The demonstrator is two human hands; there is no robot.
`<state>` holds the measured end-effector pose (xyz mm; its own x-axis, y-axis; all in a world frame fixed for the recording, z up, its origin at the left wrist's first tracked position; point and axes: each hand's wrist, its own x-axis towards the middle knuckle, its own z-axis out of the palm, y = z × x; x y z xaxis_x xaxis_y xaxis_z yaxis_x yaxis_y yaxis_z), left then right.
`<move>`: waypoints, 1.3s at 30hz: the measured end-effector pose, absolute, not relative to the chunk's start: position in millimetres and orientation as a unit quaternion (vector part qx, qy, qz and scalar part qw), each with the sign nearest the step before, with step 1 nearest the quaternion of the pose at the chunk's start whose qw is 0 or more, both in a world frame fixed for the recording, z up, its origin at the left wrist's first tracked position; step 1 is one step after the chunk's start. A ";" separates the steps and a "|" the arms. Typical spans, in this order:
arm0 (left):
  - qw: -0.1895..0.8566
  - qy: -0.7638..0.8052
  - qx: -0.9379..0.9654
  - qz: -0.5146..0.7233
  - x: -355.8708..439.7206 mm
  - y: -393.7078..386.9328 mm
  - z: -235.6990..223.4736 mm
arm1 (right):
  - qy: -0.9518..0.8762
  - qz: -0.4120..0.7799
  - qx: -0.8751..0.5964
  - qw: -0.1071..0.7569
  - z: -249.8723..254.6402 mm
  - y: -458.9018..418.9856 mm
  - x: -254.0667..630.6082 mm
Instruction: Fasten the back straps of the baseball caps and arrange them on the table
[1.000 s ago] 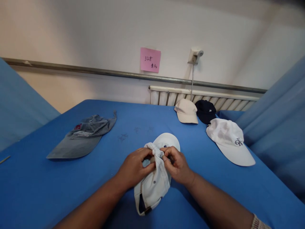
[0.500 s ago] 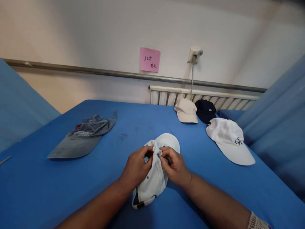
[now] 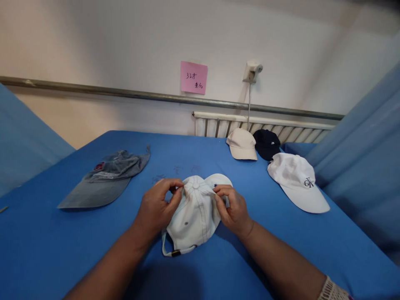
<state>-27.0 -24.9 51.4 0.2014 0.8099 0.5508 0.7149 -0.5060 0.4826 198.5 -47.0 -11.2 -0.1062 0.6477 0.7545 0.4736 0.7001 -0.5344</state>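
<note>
A white cap (image 3: 193, 214) lies on the blue table (image 3: 62, 250) right in front of me, crown up, its brim pointing away and its back strap toward me. My left hand (image 3: 156, 208) pinches the crown's left side near the top button. On the other side, my right hand (image 3: 233, 208) grips the crown's right edge with curled fingers. Both hands are closed on the fabric.
A grey denim cap (image 3: 106, 177) lies flattened at the left. At the back right sit a beige cap (image 3: 241, 144), a dark navy cap (image 3: 267, 143) and a white cap with a black logo (image 3: 296, 181). Blue cloth hangs on both sides; a radiator (image 3: 262, 127) lines the wall.
The white cap was bunched narrow between my hands; now the hands have moved apart and the crown is spread wider and rounder on the table.
</note>
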 end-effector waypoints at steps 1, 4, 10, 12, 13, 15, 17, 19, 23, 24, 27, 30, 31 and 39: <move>0.054 0.487 0.783 0.384 -31.3 -23.8 52.6 | -0.748 0.085 -0.379 0.538 -11.8 -45.7 198.5; 0.040 0.488 0.797 0.354 -44.9 -18.5 54.4 | -0.730 0.099 -0.434 0.519 -17.4 -35.2 204.2; -0.001 0.495 0.812 0.308 -58.8 -12.1 55.9 | -0.606 0.172 -0.639 0.441 -44.3 -2.3 229.4; -0.014 0.499 0.806 0.318 -58.7 -12.1 55.4 | -0.577 0.230 -0.649 0.441 -52.1 3.3 231.1; -0.020 0.501 0.801 0.326 -58.6 -12.0 55.0 | -0.562 0.257 -0.647 0.447 -54.6 4.9 230.6; -0.022 0.508 0.792 0.338 -58.7 -11.1 54.2 | -0.526 0.309 -0.642 0.464 -56.0 6.4 228.6; -0.010 0.520 0.777 0.354 -60.1 -9.0 53.0 | -0.477 0.364 -0.634 0.488 -52.7 5.9 227.7; 0.001 0.541 0.746 0.388 -62.7 -5.8 50.6 | -0.435 0.425 -0.608 0.511 -46.1 3.8 229.7; 0.020 0.567 0.693 0.445 -68.9 2.0 43.0 | -0.397 0.611 -0.504 0.463 -33.0 -2.7 239.7; 0.026 0.571 0.687 0.450 -69.9 3.5 41.3 | -0.380 0.653 -0.482 0.443 -31.0 -4.0 242.1; 0.045 0.576 0.673 0.462 -70.6 5.7 38.9 | -0.309 0.712 -0.453 0.439 -28.2 -7.2 247.3; 0.058 0.570 0.654 0.494 -68.5 3.9 40.9 | -0.270 0.692 -0.449 0.496 -27.5 -13.7 252.6; 0.065 0.564 0.650 0.505 -67.5 2.9 41.9 | -0.264 0.679 -0.447 0.520 -27.4 -17.6 255.2; 0.112 0.515 0.717 0.456 -51.7 -5.4 36.5 | -0.198 0.553 -0.430 0.685 -35.1 -63.4 291.0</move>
<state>-51.7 -5.4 36.5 0.0545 0.8403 0.5394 0.6368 -0.4453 0.6295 291.0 -63.4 -35.1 0.3098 0.9287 -0.2040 -0.5873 0.0182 -0.8092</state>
